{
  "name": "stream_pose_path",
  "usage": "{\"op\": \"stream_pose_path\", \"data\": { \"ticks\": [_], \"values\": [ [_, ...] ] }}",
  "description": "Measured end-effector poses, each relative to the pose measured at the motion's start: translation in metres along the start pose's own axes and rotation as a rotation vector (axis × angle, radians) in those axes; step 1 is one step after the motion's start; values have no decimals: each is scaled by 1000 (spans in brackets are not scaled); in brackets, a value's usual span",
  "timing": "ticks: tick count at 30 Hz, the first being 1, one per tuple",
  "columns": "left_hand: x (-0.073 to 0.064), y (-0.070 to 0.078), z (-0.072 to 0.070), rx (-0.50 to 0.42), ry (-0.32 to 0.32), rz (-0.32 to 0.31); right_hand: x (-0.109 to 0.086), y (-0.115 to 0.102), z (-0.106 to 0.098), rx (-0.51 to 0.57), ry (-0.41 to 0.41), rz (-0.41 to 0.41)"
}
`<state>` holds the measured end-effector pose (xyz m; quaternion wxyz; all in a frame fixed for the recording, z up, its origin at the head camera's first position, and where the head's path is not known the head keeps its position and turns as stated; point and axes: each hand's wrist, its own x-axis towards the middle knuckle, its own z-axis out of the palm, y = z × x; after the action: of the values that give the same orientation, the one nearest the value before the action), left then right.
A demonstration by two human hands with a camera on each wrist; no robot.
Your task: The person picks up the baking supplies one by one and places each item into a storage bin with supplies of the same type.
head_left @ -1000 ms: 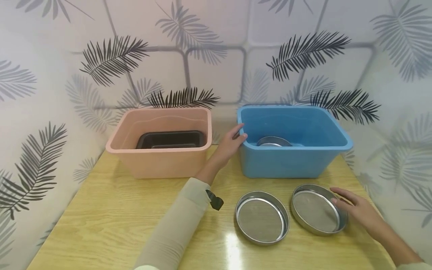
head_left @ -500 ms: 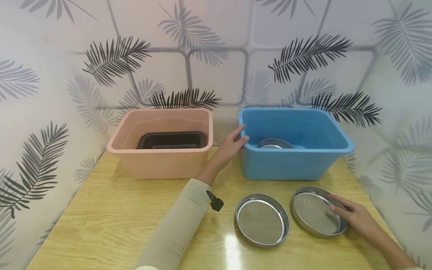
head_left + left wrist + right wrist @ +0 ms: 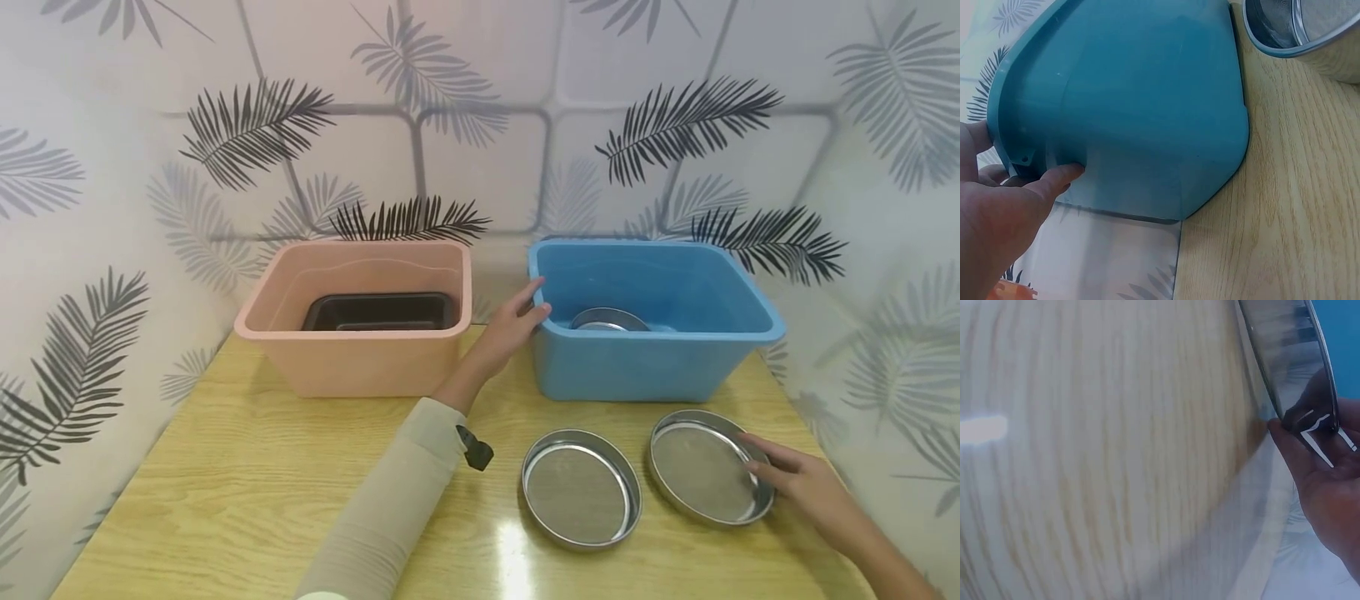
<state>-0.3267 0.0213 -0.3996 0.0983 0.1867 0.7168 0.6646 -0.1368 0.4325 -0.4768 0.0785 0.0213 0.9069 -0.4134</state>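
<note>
My left hand (image 3: pixel 508 333) holds the left wall of the blue bin (image 3: pixel 622 367) by its rim. In the left wrist view its thumb presses the outside of that wall. My right hand (image 3: pixel 813 492) holds the right edge of a round metal sieve (image 3: pixel 697 467), fingers reaching over the rim. The right wrist view shows the sieve's shiny side wall (image 3: pixel 1294 369) between thumb and fingers, the fingers partly hidden. A second sieve (image 3: pixel 577 492) lies flat on the table just left of the first. Inside the blue bin, a round metal piece (image 3: pixel 609 317) shows partly above the front rim.
A pink bin (image 3: pixel 360 371) stands left of the blue one, with a black rectangular pan (image 3: pixel 378 312) inside. Both bins sit at the back of the wooden table (image 3: pixel 247 483), against a leaf-patterned wall (image 3: pixel 480 167).
My right hand has moved slightly down along the sieve's right edge. The left hand keeps its hold on the blue bin, and both sieves stay put.
</note>
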Motion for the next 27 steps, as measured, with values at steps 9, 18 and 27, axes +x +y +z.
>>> {"op": "stream_pose_path", "data": {
  "ticks": [9,18,27],
  "values": [
    [-2,0,-1,3,0,0,-7,-11,-19,54,-11,-8],
    [-3,0,-2,19,-7,9,-13,-29,-41,148,48,-73],
    [-2,-2,-2,18,-10,13,-14,-43,-60,277,103,-125]
  ]
}}
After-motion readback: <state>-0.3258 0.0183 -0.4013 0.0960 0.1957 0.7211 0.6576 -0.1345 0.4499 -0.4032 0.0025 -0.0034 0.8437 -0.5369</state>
